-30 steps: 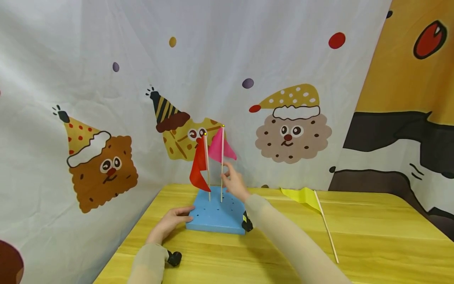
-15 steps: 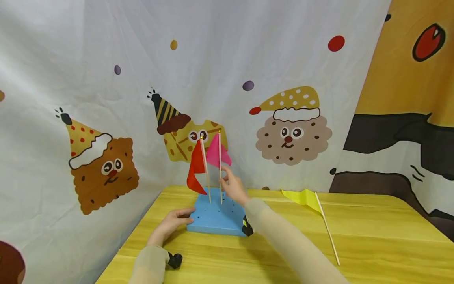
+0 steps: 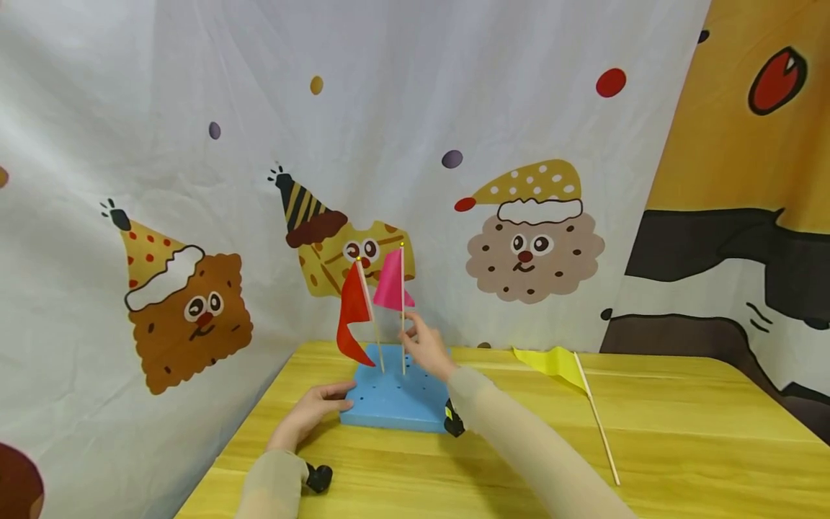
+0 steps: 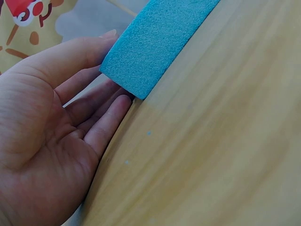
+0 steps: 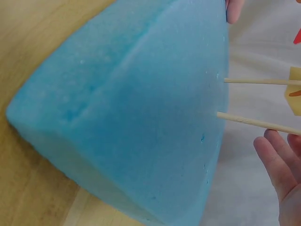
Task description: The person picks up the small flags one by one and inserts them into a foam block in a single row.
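One pink flag [image 3: 390, 283] is pinched by its stick in the narrow grip of the right hand [image 3: 426, 351], its foot in the blue block [image 3: 390, 409], whose left edge is touched by the relaxed left hand [image 3: 311, 412]. The red flag [image 3: 353, 310] beside it has been tipped further left, so it is perhaps loosely seated. The pink cloth is draped mostly leftward from a nearly upright stick.

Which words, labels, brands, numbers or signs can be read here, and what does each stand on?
None can be read.
The right wrist's black device bears a yellow mark too small to read.
Red flag, pink flag, yellow flag, blue block, table and backdrop show no lettering.
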Motion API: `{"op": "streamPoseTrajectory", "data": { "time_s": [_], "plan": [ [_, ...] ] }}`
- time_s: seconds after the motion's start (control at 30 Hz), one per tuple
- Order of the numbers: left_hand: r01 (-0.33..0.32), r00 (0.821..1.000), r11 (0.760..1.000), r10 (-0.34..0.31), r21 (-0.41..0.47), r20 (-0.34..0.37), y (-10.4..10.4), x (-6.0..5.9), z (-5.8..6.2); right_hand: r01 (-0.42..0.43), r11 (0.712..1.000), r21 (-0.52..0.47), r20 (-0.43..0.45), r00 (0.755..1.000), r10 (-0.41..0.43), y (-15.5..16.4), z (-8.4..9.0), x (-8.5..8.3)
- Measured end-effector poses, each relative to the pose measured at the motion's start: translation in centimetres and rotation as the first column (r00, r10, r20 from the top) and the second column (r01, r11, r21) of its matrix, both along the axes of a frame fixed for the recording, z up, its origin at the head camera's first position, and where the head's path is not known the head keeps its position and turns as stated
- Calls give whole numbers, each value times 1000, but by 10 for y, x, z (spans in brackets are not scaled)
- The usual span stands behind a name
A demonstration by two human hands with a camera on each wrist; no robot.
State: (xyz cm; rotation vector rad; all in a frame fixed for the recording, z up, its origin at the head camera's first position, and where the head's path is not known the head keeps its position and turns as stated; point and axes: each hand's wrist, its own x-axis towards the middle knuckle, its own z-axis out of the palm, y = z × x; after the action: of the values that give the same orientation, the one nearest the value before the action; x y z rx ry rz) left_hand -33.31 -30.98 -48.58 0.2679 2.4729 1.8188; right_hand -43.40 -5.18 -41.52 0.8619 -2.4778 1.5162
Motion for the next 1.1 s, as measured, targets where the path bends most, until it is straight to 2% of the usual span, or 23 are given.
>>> {"op": "streamPoseTrajectory", "data": {
  "time_s": [0.3, 0.6, 0.8, 0.9, 1.1],
  "plan": [
    [-9, 1000, 1000, 9, 13, -12, 1, -1, -3, 4, 999, 47, -45, 999, -2, 1, -4, -1],
    [4, 1000, 1000, -4, 3, -16, 0, 2, -2, -15, 997, 77, -10, 1000, 16, 8, -9, -4],
    [40, 999, 999, -40, 18, -3, 6, 0, -3, -48, 998, 29, 100, 994, 45, 44, -11, -1],
    [49, 999, 999, -49, 19, 4, 5, 0, -3, -27, 1000, 2, 147, 989, 27, 70, -7, 7],
    [35, 999, 999, -35, 7, -12, -1, -1, -2, 39, 998, -46, 188, 982, -30, 130, 0, 27]
  ]
}}
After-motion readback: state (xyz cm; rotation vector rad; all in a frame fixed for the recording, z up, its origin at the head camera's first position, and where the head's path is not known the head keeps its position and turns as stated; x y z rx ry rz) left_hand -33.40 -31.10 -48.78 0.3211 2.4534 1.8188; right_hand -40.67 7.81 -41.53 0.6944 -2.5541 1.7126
